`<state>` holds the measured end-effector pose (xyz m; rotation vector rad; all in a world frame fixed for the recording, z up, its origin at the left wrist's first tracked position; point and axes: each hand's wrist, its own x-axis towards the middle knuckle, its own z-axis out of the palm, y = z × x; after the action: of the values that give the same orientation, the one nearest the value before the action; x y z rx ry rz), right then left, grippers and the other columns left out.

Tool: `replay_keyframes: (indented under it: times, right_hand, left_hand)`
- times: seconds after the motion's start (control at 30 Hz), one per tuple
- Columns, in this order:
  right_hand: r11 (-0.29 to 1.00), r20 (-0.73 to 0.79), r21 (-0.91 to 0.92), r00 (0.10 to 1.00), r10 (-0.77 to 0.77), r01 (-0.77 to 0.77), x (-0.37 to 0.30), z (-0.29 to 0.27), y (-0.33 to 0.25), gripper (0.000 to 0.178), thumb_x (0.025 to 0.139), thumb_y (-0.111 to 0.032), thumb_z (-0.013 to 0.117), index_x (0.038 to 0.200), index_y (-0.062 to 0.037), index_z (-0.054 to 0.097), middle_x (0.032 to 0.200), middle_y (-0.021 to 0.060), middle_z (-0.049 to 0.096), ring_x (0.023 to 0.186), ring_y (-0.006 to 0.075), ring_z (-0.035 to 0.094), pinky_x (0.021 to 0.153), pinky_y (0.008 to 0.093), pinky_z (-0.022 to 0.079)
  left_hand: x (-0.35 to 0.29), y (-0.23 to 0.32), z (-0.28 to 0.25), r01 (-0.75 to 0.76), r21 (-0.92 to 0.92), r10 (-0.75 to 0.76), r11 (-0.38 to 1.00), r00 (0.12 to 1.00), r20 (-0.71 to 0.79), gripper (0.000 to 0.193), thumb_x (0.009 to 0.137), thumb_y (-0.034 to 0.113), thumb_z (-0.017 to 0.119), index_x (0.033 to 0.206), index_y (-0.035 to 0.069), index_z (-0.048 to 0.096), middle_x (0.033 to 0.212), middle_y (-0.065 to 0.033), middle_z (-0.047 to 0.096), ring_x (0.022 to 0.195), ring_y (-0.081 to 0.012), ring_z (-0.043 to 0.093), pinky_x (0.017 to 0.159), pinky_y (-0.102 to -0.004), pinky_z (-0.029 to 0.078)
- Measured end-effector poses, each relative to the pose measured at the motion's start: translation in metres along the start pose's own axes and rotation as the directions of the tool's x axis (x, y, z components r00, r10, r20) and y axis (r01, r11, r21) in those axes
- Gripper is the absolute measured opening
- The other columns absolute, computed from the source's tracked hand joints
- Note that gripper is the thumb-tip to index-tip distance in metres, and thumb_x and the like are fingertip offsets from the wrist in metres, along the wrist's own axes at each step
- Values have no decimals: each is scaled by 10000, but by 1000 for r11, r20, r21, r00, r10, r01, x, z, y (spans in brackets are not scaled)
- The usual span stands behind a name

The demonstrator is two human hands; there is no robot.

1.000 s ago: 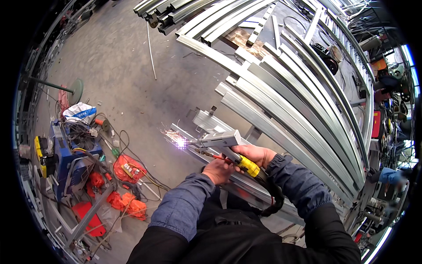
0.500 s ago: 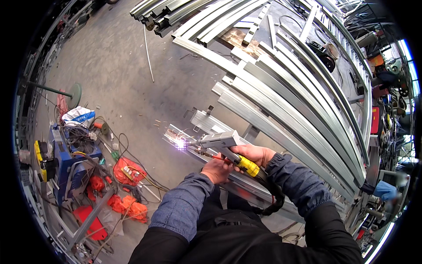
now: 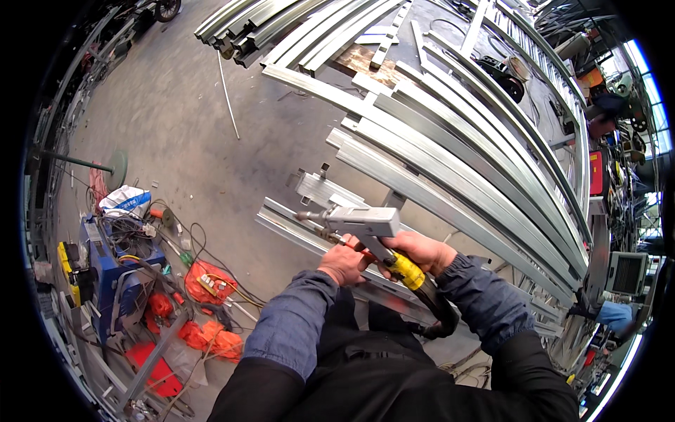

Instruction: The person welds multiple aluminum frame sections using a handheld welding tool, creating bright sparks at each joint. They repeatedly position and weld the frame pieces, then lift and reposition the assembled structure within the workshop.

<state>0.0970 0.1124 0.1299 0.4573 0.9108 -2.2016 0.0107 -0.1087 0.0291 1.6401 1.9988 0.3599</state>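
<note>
Where the right hand [image 3: 423,252] grips, the torch [image 3: 369,221] is hidden.

Left hand [image 3: 339,265] and right hand [image 3: 429,252], both bare, close together out front, curled tight!
And look at that pose: the left forearm [image 3: 292,327] slants up and inward in a blue-grey sleeve, back of the hand facing up, fingers [image 3: 347,249] bent. Over on the other side, the right forearm [image 3: 485,302] angles in to match, its elasticated cuff [image 3: 448,267] snug at the wrist, that hand slightly the higher. Black upper sleeves, dark torso [image 3: 380,380] below, arms framing it all!
</note>
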Motion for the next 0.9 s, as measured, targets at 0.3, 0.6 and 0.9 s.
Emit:
replay_keyframes:
  times: [0.3,0.6,0.9]
  right_hand:
    - [973,-367,-153,904,-219,173,-187,55,85,545,1161,-327,562,1650,-104,470,1285,105,698,955,203,723,814,386,638]
    - [903,-559,-426,804,-205,-65,-326,64,221,588,1168,-253,564,1709,-75,416,1480,37,649,1258,135,578,1112,310,464]
    - [843,-559,-528,790,-252,-105,-361,39,290,680,1108,-540,628,1661,-165,503,1398,151,743,1247,265,704,1097,356,509]
  left_hand:
    - [7,11,9,-67,185,97,981,982,-160,786,621,480,988,1215,108,631,1131,-82,587,1165,-297,569,1082,-445,443]
    - [5,46,21,47,250,-5,967,986,-166,947,644,503,994,1408,106,600,1286,-89,588,1326,-311,524,1293,-521,308]
    - [41,166,70,24,272,-1,962,997,-82,996,794,598,892,1581,99,538,1485,-79,572,1453,-317,478,1316,-621,261]
